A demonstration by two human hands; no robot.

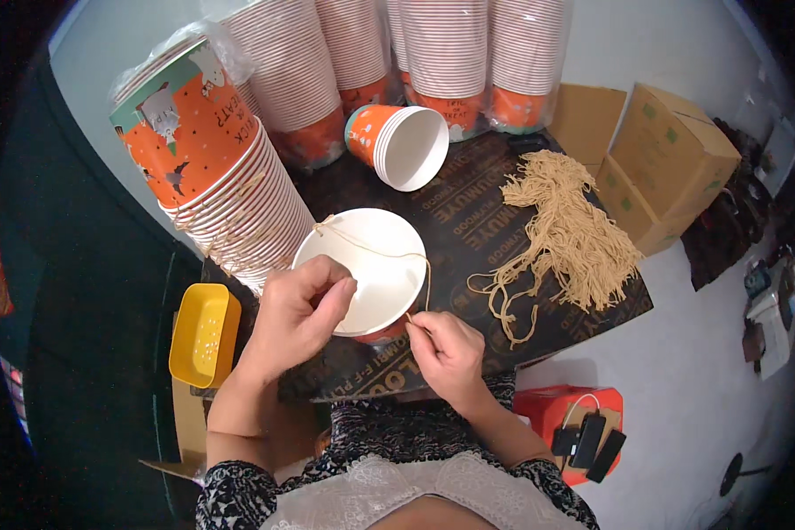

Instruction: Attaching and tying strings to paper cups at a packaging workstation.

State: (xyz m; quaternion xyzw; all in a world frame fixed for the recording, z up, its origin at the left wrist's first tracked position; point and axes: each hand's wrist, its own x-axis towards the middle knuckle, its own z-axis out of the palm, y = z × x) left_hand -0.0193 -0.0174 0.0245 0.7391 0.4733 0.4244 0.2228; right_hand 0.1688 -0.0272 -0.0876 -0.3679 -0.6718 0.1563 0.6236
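A paper cup point(402, 283), white inside and orange outside, stands on the dark table in front of me with its mouth up. A thin tan cord point(380, 253) is fixed at its far left rim, crosses the opening and comes down over the right side. My right hand point(450, 349) pinches the cord's end against the near right of the cup. Over the near left rim is my left hand point(305, 314), thumb pressed to curled fingers; what it holds, if anything, is hidden. A yellow tray point(230, 353) with small white bits lies left of my left wrist.
A tall leaning stack of corded orange cups point(230, 203) rises at the left. Wrapped cup stacks point(446, 53) line the back, with nested cups point(397, 146) on their side before them. Tan cords point(574, 238) lie right; beyond are cardboard boxes point(671, 159) and a red stool point(539, 402).
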